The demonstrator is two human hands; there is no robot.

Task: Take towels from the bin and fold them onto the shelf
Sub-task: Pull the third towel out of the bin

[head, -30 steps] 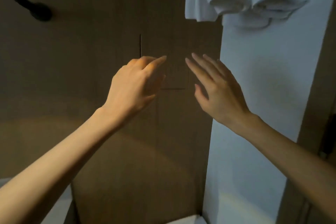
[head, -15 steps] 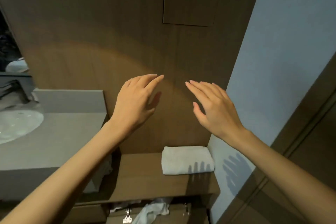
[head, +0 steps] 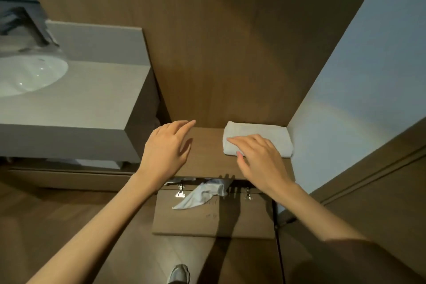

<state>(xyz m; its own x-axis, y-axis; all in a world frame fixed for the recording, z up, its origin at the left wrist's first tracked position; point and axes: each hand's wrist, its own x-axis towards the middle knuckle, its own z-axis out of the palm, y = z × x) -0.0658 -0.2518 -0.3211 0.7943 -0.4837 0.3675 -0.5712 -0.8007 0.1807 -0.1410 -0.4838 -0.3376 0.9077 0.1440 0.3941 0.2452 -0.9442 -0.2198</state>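
The left hand [head: 166, 150] hovers over the brown wooden shelf [head: 207, 159], the right hand [head: 260, 159] over the folded white towel [head: 274, 135]; fingers [head: 182, 125] straight, holding nothing.

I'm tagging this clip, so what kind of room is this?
Most likely a bathroom, perhaps a hotel's: a white sink basin set in a grey vanity counter, and a folded white towel on a wooden shelf beside it.

The left grip [head: 166, 147] and right grip [head: 260, 157] are bare, and so are both forearms [head: 96, 226] as far up as they show. A dark patch lies over the upper right arm; shadow or sleeve, I can't tell. Below is one grey trainer [head: 178, 273] with a rounded toe.
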